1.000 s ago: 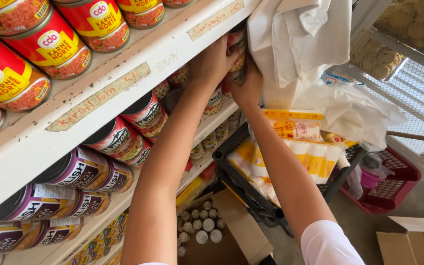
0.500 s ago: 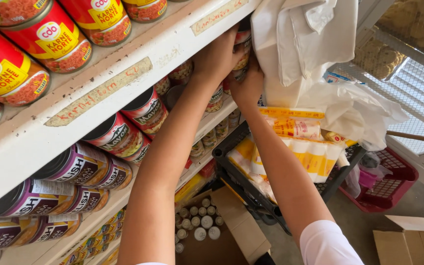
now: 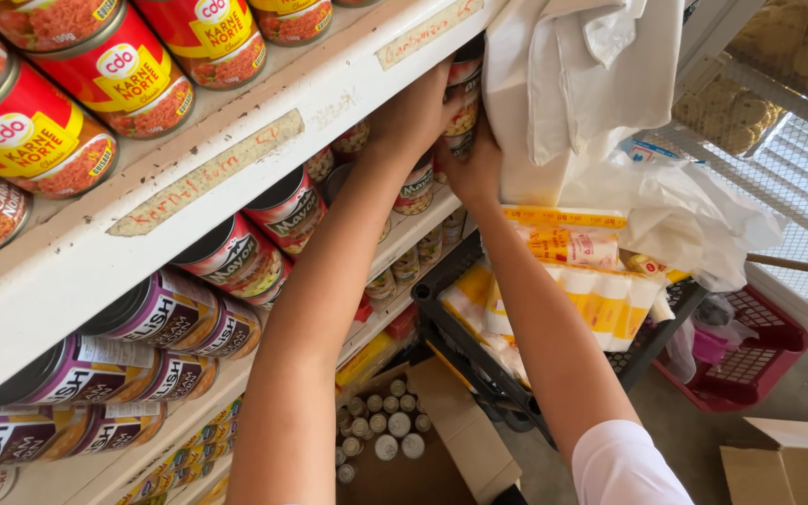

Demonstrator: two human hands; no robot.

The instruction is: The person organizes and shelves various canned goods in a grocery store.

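Both my arms reach up to a white shelf (image 3: pixel 264 140) of cans. My left hand (image 3: pixel 415 117) and my right hand (image 3: pixel 475 168) are pressed together around a can (image 3: pixel 463 98) at the far end of the second shelf, just under the top board. The fingers are hidden behind the shelf edge and the can. Dark red-labelled cans (image 3: pixel 273 220) lie on their sides to the left of my hands. White cloth (image 3: pixel 572 84) hangs right beside them.
Red cans (image 3: pixel 95 93) fill the top shelf and purple-labelled cans (image 3: pixel 133 355) a lower one. A black crate (image 3: pixel 479 355) holds yellow packets (image 3: pixel 572 281). Below, an open cardboard box (image 3: pixel 451 449) contains several small cans. A red basket (image 3: pixel 750 355) sits on the floor at right.
The view has shifted slightly; my hands stay at the can on the second shelf, pressed a little further in.
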